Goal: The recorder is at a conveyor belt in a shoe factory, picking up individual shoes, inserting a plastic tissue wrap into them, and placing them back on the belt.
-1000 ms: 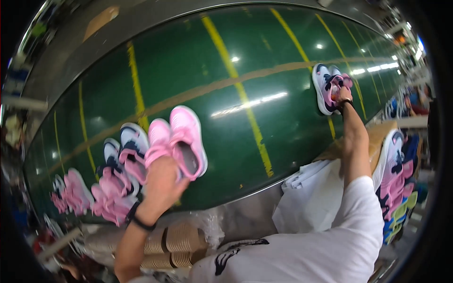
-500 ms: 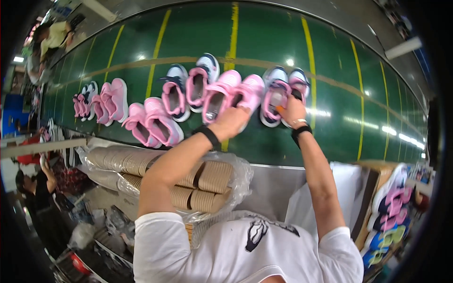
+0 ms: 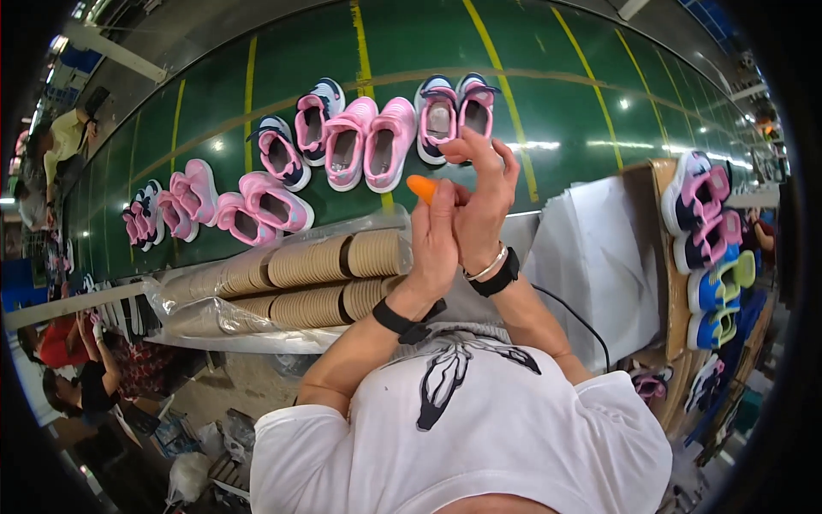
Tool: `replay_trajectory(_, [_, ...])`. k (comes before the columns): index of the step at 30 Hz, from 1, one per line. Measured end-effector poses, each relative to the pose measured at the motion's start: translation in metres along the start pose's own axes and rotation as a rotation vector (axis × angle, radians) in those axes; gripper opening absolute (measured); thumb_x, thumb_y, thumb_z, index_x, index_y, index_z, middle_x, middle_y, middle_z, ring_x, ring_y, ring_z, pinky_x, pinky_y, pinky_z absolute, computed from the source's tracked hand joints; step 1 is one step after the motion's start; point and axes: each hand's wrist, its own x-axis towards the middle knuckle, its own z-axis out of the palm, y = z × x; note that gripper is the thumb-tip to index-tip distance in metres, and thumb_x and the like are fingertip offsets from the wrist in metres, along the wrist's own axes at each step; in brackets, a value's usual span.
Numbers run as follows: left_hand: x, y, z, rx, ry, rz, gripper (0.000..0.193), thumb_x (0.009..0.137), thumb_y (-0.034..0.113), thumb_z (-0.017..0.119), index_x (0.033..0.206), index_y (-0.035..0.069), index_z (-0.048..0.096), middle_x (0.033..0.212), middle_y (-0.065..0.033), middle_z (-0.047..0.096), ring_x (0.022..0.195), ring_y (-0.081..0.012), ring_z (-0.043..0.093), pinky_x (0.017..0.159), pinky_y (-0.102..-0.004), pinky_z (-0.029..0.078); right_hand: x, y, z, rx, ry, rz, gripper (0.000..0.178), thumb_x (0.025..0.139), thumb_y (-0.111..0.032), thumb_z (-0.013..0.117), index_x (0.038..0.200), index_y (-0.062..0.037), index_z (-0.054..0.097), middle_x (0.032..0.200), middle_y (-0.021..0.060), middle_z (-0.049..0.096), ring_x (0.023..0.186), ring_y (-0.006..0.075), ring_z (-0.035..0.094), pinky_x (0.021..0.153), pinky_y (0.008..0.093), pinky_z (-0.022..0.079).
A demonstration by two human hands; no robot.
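My left hand (image 3: 434,244) is raised in front of my chest, its thumb and fingers closed on an orange finger cot (image 3: 419,187). The cot seems to sit on the thumb of my right hand (image 3: 484,201), though the left fingers hide where it joins. The other right fingers are spread and bent, with nothing in them. Just beyond the hands stands a navy, white and pink pair of sneakers (image 3: 437,124) on the green table (image 3: 556,111). A pink pair (image 3: 390,146) is to its left, toes pointing away.
More pink and navy sneakers (image 3: 276,206) line the table to the left. Stacked brown ribbed inserts (image 3: 312,261) in clear plastic lie near my left arm. White paper sheets (image 3: 591,257) and a rack of colourful shoes (image 3: 715,283) are at the right. Co-workers (image 3: 90,377) are at far left.
Both hands have left the shoes and come together nearer my chest. The left hand now grips the orange cot. My view has shifted, so the shoes sit farther left.
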Motion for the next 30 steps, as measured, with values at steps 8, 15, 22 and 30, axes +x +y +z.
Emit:
replay_trajectory(8, [-0.06, -0.013, -0.034, 0.573, -0.143, 0.205, 0.028, 0.097, 0.026, 0.046, 0.093, -0.001, 0.053, 0.074, -0.0085, 0.057, 0.069, -0.0101, 0.051, 0.06, -0.0247, 0.042, -0.061, 0.007, -0.041, 0.516, -0.354, 0.45, 0.036, 0.075, -0.006, 0.066, 0.109, -0.0034, 0.054, 0.084, 0.0058, 0.063, 0.072, 0.0152, 0.06, 0.069, 0.0286, 0.047])
replay_trajectory(15, [-0.111, 0.0, -0.141, 1.381, -0.303, 0.407, 0.042, 0.068, 0.009, 0.074, 0.106, 0.002, 0.057, 0.108, -0.0136, 0.058, 0.097, -0.0277, 0.056, 0.083, -0.0357, 0.045, -0.155, 0.018, -0.04, 0.636, -1.014, 0.702, 0.02, 0.076, -0.016, 0.075, 0.086, -0.002, 0.064, 0.076, 0.0031, 0.065, 0.068, 0.0083, 0.059, 0.061, 0.024, 0.047])
replay_trajectory(22, [-0.113, -0.028, -0.179, 1.414, -0.322, 0.462, 0.071, 0.061, 0.008, 0.076, 0.125, 0.002, 0.048, 0.122, -0.0169, 0.051, 0.112, -0.0363, 0.048, 0.096, -0.0444, 0.037, -0.196, -0.001, 0.029, 0.569, -1.089, 0.376, 0.019, 0.071, -0.017, 0.073, 0.078, -0.0006, 0.067, 0.069, 0.0095, 0.066, 0.062, 0.0135, 0.061, 0.061, 0.0265, 0.049])
replay_trajectory(30, [-0.114, -0.012, -0.184, 1.477, -0.46, 0.424, 0.072, 0.06, 0.003, 0.075, 0.126, 0.002, 0.047, 0.123, -0.0167, 0.052, 0.114, -0.0344, 0.048, 0.098, -0.0443, 0.035, -0.186, 0.006, -0.001, 0.554, -1.017, 0.089, 0.009, 0.072, -0.011, 0.066, 0.078, -0.0029, 0.065, 0.068, 0.0113, 0.061, 0.063, 0.0215, 0.06, 0.061, 0.0309, 0.047])
